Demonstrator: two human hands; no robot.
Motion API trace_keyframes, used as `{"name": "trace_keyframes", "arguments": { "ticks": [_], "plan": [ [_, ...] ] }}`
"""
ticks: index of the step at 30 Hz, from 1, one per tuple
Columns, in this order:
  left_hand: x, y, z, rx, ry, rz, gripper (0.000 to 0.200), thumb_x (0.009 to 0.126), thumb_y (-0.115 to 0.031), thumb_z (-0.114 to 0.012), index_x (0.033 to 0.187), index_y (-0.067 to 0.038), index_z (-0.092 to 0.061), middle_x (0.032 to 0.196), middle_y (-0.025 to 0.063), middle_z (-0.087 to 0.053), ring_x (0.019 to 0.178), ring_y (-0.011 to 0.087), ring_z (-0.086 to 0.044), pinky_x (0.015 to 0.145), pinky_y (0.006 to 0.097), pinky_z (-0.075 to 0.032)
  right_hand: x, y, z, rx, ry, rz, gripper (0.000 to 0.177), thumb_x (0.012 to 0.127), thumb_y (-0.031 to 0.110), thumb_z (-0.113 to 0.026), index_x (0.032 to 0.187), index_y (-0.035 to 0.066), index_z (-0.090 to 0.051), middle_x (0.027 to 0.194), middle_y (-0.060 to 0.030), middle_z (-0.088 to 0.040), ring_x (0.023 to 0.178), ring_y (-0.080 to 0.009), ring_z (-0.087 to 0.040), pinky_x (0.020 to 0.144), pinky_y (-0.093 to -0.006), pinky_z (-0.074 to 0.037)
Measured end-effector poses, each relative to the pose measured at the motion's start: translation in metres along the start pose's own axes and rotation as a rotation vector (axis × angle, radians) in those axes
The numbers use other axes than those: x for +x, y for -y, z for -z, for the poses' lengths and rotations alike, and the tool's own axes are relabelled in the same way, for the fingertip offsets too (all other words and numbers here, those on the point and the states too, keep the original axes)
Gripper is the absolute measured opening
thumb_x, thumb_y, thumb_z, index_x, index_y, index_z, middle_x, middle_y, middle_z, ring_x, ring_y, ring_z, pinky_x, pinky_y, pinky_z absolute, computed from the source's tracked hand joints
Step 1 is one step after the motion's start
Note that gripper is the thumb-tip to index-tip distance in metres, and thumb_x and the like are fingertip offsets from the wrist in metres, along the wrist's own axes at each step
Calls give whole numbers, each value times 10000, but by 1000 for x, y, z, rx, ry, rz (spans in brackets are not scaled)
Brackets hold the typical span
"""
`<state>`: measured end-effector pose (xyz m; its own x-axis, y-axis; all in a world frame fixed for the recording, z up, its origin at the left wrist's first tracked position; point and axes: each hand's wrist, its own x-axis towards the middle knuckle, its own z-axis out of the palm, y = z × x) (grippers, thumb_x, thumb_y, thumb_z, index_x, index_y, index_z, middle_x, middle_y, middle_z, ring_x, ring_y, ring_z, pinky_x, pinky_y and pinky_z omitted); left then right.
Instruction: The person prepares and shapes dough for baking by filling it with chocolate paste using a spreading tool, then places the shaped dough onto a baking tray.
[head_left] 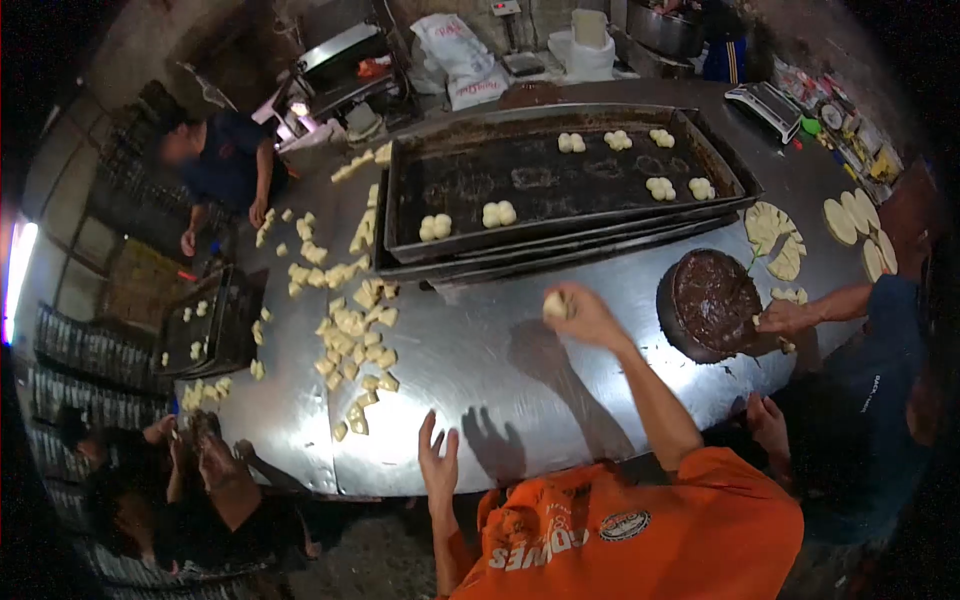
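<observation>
My right hand (590, 325) is raised over the steel table, its fingers closed around a pale dough ball (556, 306). Near the table's front edge my left hand (437, 462) is open, fingers apart, with nothing in it. Ahead of my right hand a long dark baking tray (520, 240) lies on top of a stack of trays. Clusters of small dough balls (498, 214) sit in it, some at the near left and others toward the right. To the left, many cut dough pieces (350, 322) are scattered on the table.
A round pan of dark brown filling (715, 300) stands at right, where a co-worker's hand (790, 318) holds a bit of dough. Flat dough (775, 240) and a scale (765, 108) lie beyond. Other people work at left around a smaller tray (205, 330).
</observation>
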<state>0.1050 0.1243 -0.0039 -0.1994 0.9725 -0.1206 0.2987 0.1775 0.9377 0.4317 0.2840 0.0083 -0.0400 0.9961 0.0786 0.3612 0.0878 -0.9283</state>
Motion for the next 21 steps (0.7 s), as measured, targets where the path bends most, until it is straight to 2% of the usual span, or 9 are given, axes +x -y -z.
{"name": "trace_keyframes", "arguments": {
  "ticks": [4,6,10,12,13,14,17,18,21],
  "plan": [
    [-21,18,22,-70,-123,94,487,986,-200,-614,1415,-10,-482,1420,159,-506,1296,275,-504,1027,383,-465,100,22,83,-356,-371,353,378,789,222,-755,1118,69,-650,1036,-135,-597,991,-342,-598,855,-467,-483],
    [-26,18,23,-68,-127,101,469,987,-190,-611,1405,-12,-493,1402,152,-524,1284,264,-513,1016,380,-468,146,11,109,-393,-278,270,392,755,207,-749,1106,66,-642,1040,-182,-600,1035,-374,-563,912,-450,-465],
    [-32,16,18,-46,-157,116,421,987,-160,-605,1375,-17,-524,1347,135,-570,1256,242,-533,987,380,-478,205,-23,125,-608,-98,231,382,750,224,-757,1086,81,-645,1071,-177,-605,1045,-380,-574,928,-468,-468],
    [-34,12,17,-12,-164,132,400,987,-158,-603,1355,-13,-541,1320,138,-588,1231,250,-550,977,378,-483,217,-32,120,-766,23,65,399,736,245,-774,1085,96,-650,1083,-176,-606,1074,-400,-558,955,-478,-462],
    [-37,17,18,-34,-176,124,393,987,-156,-603,1347,-11,-547,1314,144,-591,1217,256,-560,971,376,-487,226,-45,119,-829,183,-17,500,783,366,-787,1191,117,-639,1211,-205,-563,1169,-426,-525,978,-557,-469],
    [-39,20,20,-54,-187,120,385,986,-154,-604,1339,-8,-552,1308,149,-594,1202,262,-569,965,374,-491,233,-58,116,-822,184,-20,500,783,366,-787,1191,117,-639,1211,-205,-563,1169,-426,-525,978,-557,-469],
    [-40,23,25,-20,-203,123,378,999,-189,-587,1325,2,-556,1295,167,-595,1196,276,-577,960,378,-503,238,-64,113,-901,336,-191,677,811,456,-746,1387,194,-505,1448,-170,-413,1300,-446,-399,992,-596,-456],
    [-43,25,26,-14,-221,127,381,1004,-205,-581,1322,3,-558,1291,170,-596,1198,281,-578,962,381,-504,225,-46,116,-903,347,-192,677,811,456,-746,1387,194,-505,1448,-170,-413,1300,-446,-399,992,-596,-456],
    [-41,18,31,4,-181,153,420,999,-255,-582,1332,-1,-555,1302,190,-587,1212,300,-572,976,393,-498,183,2,111,-836,-88,-38,665,855,427,-703,1423,172,-469,1463,-140,-422,1324,-425,-396,1013,-574,-452]
  ]
}}
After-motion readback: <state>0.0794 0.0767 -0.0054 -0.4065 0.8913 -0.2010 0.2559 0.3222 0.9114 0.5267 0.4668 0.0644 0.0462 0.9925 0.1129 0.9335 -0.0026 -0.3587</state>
